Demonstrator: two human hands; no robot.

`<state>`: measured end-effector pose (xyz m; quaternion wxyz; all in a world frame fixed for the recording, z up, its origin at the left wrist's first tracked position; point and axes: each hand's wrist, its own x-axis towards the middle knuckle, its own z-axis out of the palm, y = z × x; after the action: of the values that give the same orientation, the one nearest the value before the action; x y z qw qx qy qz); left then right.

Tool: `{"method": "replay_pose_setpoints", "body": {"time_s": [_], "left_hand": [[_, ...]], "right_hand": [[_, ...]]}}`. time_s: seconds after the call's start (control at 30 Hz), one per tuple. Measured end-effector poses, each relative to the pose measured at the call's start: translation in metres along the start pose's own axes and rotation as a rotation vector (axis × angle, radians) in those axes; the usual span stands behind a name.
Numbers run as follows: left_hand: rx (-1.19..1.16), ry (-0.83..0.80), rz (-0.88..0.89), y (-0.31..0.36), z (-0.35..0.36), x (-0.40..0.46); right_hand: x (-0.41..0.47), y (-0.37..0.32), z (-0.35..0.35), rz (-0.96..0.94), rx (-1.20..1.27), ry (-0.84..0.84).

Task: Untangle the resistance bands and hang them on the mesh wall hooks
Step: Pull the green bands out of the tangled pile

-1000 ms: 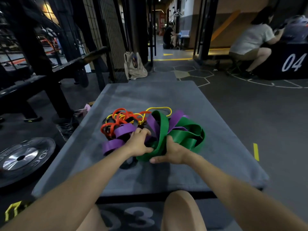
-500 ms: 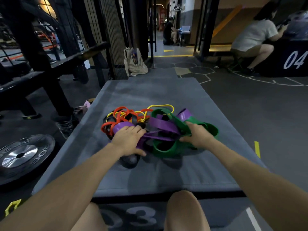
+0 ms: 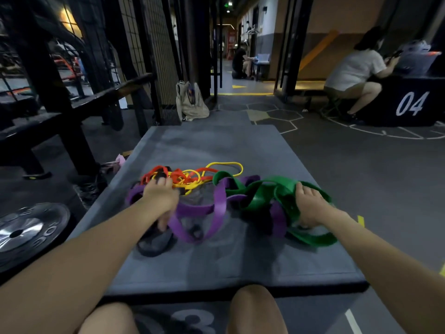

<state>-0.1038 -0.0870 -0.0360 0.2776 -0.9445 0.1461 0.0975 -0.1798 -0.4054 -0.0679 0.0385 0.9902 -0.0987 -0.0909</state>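
Left hand [image 3: 160,198] grips the purple band [image 3: 218,203]; right hand [image 3: 310,206] clutches the green band [image 3: 262,197]. Orange and yellow bands [image 3: 190,177] tangle at 11 o'clock on the grey mat [image 3: 216,145]; weight plate [image 3: 26,231] at 9.

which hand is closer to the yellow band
Left. The left hand sits at the orange and yellow tangle, fingertips right beside the yellow band. The right hand is far off to the right, on the green band.

Dim gym interior, wide-angle head view.
I see warm lamp glow upper left, glare on the weight plate [image 3: 22,231], bowed edges, soft blur throughout, dark shadowed corners.
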Motion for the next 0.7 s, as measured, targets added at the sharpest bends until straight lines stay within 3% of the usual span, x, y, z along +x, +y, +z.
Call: {"method": "replay_pose_setpoints", "body": {"time_s": [0.07, 0.17, 0.23, 0.43, 0.57, 0.7], "left_hand": [[-0.192, -0.078, 0.068, 0.024, -0.015, 0.003], [-0.536, 0.047, 0.089, 0.061, -0.021, 0.012], [-0.624, 0.093, 0.062, 0.08, -0.013, 0.021], [-0.88, -0.029, 0.06, 0.115, 0.011, 0.047], [-0.965, 0.035, 0.126, 0.132, 0.005, 0.052], [-0.731, 0.22, 0.012, 0.109, 0.01, 0.055]], "right_hand": [[-0.002, -0.016, -0.012, -0.03, 0.119, 0.008], [-0.003, -0.029, -0.023, -0.096, 0.19, 0.077], [-0.002, -0.027, -0.015, -0.106, 0.101, 0.046], [0.01, -0.014, 0.025, -0.004, -0.07, -0.037], [0.03, -0.022, 0.023, -0.046, -0.141, -0.06], [0.041, -0.012, 0.013, -0.094, -0.074, -0.025]]}}
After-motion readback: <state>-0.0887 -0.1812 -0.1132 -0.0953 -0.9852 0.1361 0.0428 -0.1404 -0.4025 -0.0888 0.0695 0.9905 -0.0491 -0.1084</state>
